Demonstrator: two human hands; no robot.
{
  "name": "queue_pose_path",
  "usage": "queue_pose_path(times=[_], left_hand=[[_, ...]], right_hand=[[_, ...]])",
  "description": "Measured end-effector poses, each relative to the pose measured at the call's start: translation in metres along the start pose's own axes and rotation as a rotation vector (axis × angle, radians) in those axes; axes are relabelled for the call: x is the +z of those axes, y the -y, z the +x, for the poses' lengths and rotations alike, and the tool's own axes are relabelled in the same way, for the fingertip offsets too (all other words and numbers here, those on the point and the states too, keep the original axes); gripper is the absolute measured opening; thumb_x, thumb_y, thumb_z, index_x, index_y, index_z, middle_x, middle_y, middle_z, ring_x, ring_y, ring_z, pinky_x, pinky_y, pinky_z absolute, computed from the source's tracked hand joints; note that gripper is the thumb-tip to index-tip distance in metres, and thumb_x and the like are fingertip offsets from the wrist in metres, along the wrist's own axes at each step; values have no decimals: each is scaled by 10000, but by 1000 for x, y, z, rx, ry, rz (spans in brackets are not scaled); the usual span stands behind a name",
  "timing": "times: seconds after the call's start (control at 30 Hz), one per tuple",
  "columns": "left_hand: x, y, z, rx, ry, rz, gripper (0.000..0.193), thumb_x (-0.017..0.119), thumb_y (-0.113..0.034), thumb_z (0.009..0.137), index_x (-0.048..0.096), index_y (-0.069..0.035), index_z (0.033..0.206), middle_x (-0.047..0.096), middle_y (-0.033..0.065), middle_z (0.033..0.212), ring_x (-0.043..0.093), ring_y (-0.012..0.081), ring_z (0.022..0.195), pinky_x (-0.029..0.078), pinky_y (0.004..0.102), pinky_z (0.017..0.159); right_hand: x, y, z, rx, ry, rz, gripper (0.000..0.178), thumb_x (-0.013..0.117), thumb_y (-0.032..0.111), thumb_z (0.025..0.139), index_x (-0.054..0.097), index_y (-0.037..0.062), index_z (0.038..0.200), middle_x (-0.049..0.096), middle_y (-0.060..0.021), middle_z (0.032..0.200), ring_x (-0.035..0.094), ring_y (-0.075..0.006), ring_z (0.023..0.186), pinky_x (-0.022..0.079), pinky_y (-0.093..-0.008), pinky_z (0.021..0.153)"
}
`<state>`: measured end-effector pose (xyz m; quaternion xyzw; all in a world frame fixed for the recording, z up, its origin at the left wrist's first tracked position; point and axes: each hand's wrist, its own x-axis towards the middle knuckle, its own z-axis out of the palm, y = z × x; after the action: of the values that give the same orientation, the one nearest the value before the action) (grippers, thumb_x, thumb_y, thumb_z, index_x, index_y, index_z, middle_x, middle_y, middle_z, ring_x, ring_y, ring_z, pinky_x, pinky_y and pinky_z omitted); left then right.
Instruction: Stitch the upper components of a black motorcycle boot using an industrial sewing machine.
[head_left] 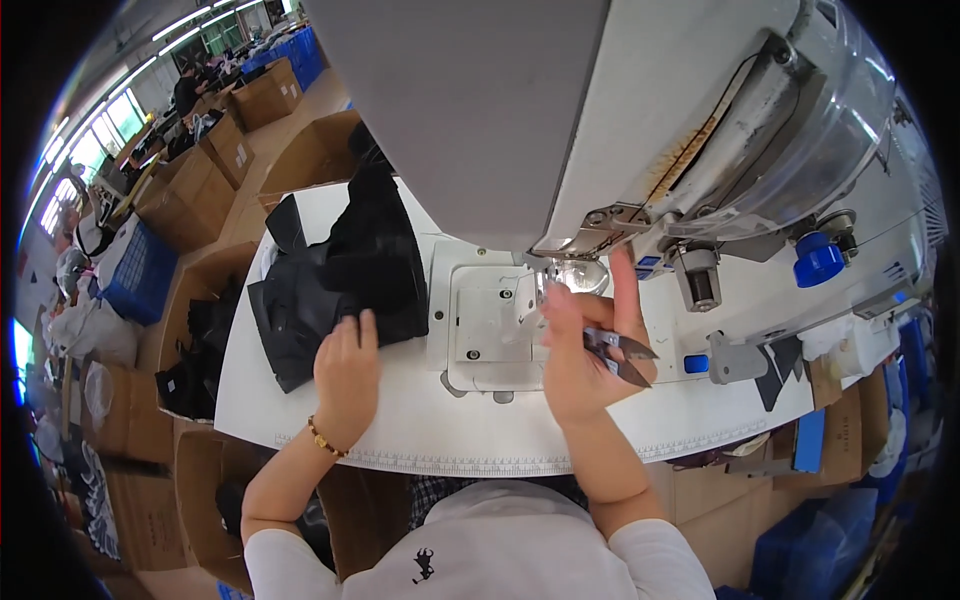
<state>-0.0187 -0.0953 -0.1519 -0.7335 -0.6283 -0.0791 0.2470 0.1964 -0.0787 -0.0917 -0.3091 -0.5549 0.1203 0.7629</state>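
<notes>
My left hand [347, 370] lies on the near edge of a heap of black fabric pieces [365, 265], left of the stitching area. Its fingertips rest on top of the cloth; the thumb does not show. My right hand [585, 365] is raised beside the needle area of a sewing machine [500, 110], index finger pointing up toward the needle bar. Thread snips [625, 358] are held in its palm, blades sticking out to the right. The metal needle plate [490, 325] lies between my hands, with no cloth visible on it.
The white table [420, 430] has a ruler strip along its curved near edge. Cardboard boxes [200, 390] with black pieces stand at the left. A blue knob [818, 260] and a black scrap [778, 375] are at the right. A person [187, 90] works far off.
</notes>
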Motion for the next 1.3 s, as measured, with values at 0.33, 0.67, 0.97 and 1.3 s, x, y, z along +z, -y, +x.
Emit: queue_pose_path(times=[0.33, 0.67, 0.97, 1.3], left_hand=[[-34, -102, 94, 185, -517, -1164, 539, 667, -203, 684, 458, -6, 1140, 518, 171, 1029, 532, 310, 898, 448, 349, 728], [-29, -95, 108, 106, -504, -1427, 355, 677, -54, 635, 562, 4, 965, 580, 101, 911, 568, 185, 824, 461, 297, 680], [-37, -44, 97, -160, -215, -2118, 152, 537, 66, 770, 485, -24, 881, 547, 23, 853, 520, 88, 803, 433, 222, 716], [-114, -43, 33, 558, 348, -1676, 323, 544, -57, 784, 508, -6, 1102, 532, 150, 1052, 459, 284, 1102, 301, 471, 950]], right_hand=[[28, -6, 7, -40, -361, -96, 223, 605, 53, 784, 542, -60, 966, 580, -79, 626, 485, -63, 494, 405, -178, 481], [3, 17, 9, -494, 25, -311, 171, 536, 159, 824, 429, 26, 816, 522, -164, 893, 431, -130, 527, 392, -231, 552], [-5, 9, -2, 580, 442, 662, 127, 494, 136, 856, 397, 53, 862, 493, -40, 743, 407, -66, 610, 353, -199, 524], [-57, 14, -136, 1139, 1383, 525, 176, 492, 194, 857, 479, 24, 814, 488, -4, 673, 458, -96, 641, 398, -235, 619]])
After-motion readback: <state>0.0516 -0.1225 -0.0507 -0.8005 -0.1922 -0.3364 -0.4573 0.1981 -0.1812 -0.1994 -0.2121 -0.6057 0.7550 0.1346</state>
